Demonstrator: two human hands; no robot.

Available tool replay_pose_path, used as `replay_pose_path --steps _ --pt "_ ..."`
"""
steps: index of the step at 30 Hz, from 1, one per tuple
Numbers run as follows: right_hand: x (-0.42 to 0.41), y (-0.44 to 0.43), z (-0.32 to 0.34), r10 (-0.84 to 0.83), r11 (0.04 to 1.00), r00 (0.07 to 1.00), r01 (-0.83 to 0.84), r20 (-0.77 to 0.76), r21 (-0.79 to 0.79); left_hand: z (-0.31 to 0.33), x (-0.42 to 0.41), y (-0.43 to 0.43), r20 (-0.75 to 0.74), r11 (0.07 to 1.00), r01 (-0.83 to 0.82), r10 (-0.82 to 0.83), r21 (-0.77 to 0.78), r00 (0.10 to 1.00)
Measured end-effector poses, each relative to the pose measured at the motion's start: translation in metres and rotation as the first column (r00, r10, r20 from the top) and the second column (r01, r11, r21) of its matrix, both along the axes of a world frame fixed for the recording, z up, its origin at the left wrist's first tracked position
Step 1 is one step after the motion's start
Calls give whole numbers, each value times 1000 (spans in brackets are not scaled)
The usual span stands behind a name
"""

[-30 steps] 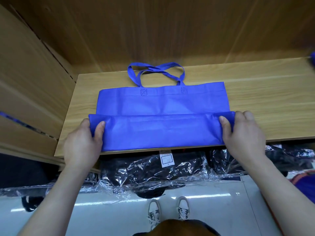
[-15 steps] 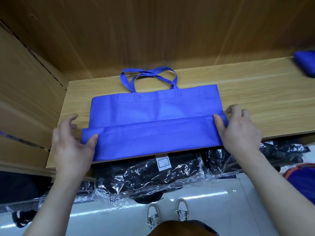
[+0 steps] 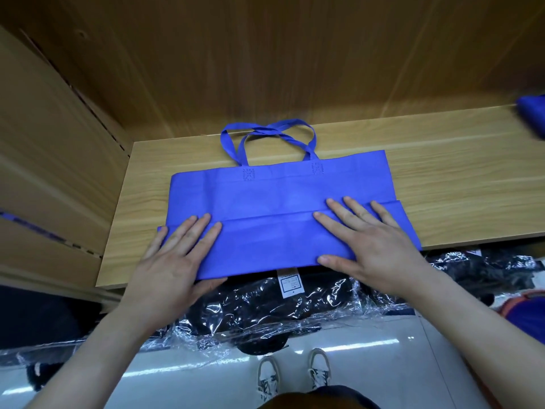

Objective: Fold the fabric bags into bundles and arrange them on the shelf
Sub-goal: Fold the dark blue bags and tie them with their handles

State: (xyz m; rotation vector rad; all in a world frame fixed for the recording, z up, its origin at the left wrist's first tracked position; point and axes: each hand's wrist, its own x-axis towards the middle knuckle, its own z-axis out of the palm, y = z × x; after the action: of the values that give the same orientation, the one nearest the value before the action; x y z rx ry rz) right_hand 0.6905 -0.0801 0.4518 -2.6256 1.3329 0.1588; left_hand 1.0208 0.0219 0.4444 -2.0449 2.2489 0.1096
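Both hands flat on the fold: on my feed the blue fabric bag (image 3: 280, 196) lies flat on the wooden shelf (image 3: 442, 178), its two handles (image 3: 267, 134) looped toward 12 o'clock and its lower part folded up into a band along the shelf's front edge. The left hand (image 3: 177, 261) presses the band's 9 o'clock end, fingers straight and spread. The right hand (image 3: 374, 246) presses near the 3 o'clock end, fingers fanned across the fold line. I make out a blurred blue fabric piece (image 3: 533, 113) on the shelf at 2 o'clock, cut by the frame. Below, at 6 o'clock, sit dark goods in clear plastic wrap (image 3: 259, 311) bearing a white label (image 3: 290, 283)
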Motion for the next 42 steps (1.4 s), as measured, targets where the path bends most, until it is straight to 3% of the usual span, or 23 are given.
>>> replay_pose_path --steps 4,7,10,12,14,16,19,23,24,27,29,35,38,40,42 --pt "-11 -4 6 69 998 994 -68 -81 11 5 9 5 -55 1000 29 -29 3 998" --pt "-25 -4 7 124 992 991 -124 -55 -7 3 20 12 -154 999 47 -45 9 987" --pt "-39 -7 16 126 984 990 -132 56 120 10 28 17 -249 999 38 -34 14 968" --pt "-47 -12 24 19 967 974 -75 224 245 18 34 14 -323 1000 -9 2 -19 946" --pt "-56 -15 35 -183 919 903 16 390 394 30 40 8 -388 998 -68 64 2 919" --pt "-65 -17 40 -351 856 819 84 454 510 42 46 0 -443 988 -127 153 88 883" --pt "-63 -19 37 -519 810 679 196 519 553 50 47 -15 -623 959 -237 283 158 729" --pt "-45 -23 23 -673 740 454 401 584 541 41 35 -27 -708 836 -547 415 49 571" --pt "-39 -24 18 -672 737 437 472 598 484 35 30 -27 -671 799 -601 442 -6 595" --pt "-18 -18 11 -613 754 637 649 468 103 17 18 -22 -387 784 -580 475 -222 791" --pt "-7 -10 7 -609 741 697 670 378 -43 14 13 -19 -290 780 -572 503 -253 814" --pt "0 -10 -3 -604 727 726 671 328 -145 14 14 -17 -190 765 -559 526 -321 829" --pt "-2 -12 -10 -583 733 745 655 324 -187 16 12 -22 -190 868 -370 323 -331 927" --pt "-3 -13 -12 -581 730 745 655 329 -193 14 2 -25 -162 962 -166 133 -215 978" --pt "-3 -13 -12 -562 743 760 638 327 -204 8 -10 -23 -99 996 -86 82 -34 992"
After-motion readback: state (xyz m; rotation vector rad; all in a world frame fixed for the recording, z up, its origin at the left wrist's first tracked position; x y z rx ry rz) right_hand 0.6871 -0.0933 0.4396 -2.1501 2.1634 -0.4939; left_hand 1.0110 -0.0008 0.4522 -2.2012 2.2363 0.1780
